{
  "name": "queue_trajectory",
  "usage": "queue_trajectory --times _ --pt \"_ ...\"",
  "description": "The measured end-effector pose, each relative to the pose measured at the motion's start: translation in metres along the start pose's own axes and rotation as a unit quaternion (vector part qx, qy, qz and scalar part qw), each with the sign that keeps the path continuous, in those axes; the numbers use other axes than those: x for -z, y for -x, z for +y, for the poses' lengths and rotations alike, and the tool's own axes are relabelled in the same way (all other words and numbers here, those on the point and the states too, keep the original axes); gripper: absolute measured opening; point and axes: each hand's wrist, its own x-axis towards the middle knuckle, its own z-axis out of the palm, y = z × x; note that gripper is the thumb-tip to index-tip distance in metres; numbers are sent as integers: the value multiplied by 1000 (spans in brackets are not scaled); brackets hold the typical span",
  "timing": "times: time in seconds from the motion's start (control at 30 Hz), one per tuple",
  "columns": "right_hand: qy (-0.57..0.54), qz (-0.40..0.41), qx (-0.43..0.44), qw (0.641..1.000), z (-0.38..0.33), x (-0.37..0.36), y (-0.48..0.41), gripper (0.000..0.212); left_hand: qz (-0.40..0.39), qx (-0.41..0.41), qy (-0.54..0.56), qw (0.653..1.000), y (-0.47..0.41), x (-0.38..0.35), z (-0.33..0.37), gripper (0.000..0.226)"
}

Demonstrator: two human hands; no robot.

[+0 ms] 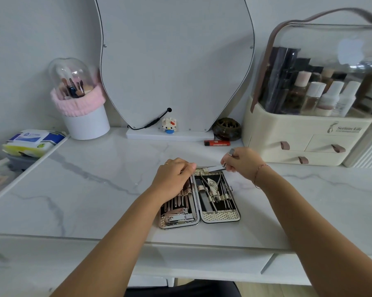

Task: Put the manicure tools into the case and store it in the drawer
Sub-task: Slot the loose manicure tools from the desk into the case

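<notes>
Head view: case (220, 217) is lying open flat on the marble desktop (84, 189), hinge running away from the person, both halves mostly loaded with tools.

Right hand (241, 162) is pinching a flat metal tool (215, 168), looks like a file or clipper, at the far edge of the right half. Tool's long axis is running left-right, crosswise to the slots, which run near-far. So it's needing roughly a quarter turn before it can seat, I'd guess.

Left hand (173, 181) is resting curled, palm down, on the far part of the left half, pinning the case; can't tell if it's gripping anything underneath.

Right hand is the nearer one to the open slot area.

Desk drawer front (202, 262) is sitting closed below the edge.
</notes>
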Motion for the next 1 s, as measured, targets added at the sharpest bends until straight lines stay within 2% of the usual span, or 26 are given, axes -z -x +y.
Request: queue_trajectory --times 0.23,0.4,0.47,0.57,0.8,1.0 --pt "-51 0 -14 999 -6 -16 -1 21 0 5 0 1000 -1 0 0 54" --pt "-41 -9 3 999 -8 -18 4 26 1 4 1 1000 -1 0 0 54" --pt "-44 19 10 999 -6 -13 5 31 2 4 0 1000 -1 0 0 55" --pt "-67 61 18 996 -5 -13 4 27 4 5 0 1000 0 0 -1 54" --pt "-126 93 -56 986 -5 -21 2 21 6 3 3 1000 0 0 0 53" --pt "-98 103 -29 989 -8 -20 2 21 -4 -4 2 1000 1 0 0 50"
